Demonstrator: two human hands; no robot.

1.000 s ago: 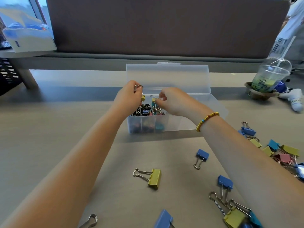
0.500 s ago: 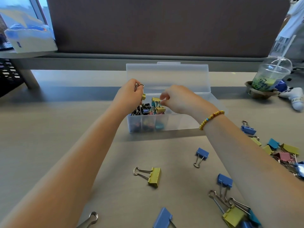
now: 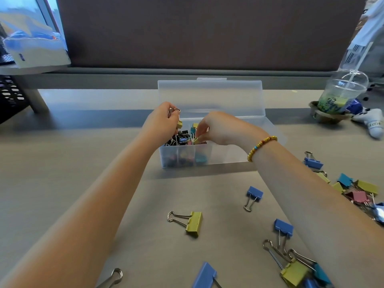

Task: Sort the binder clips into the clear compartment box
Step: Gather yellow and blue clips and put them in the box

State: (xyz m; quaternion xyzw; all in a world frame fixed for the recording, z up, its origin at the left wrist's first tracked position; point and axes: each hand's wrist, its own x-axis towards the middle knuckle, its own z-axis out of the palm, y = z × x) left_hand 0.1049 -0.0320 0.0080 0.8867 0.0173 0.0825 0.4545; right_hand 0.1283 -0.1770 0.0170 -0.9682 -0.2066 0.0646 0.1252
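The clear compartment box sits on the desk with its frosted lid upright behind it; its left compartments hold a jumble of black, blue, pink and teal clips. Over those compartments, the left hand pinches a small yellow clip by its wire handles, and the right hand pinches another yellow clip. Nearer than the box lie loose binder clips in yellow and blue. No writing is readable.
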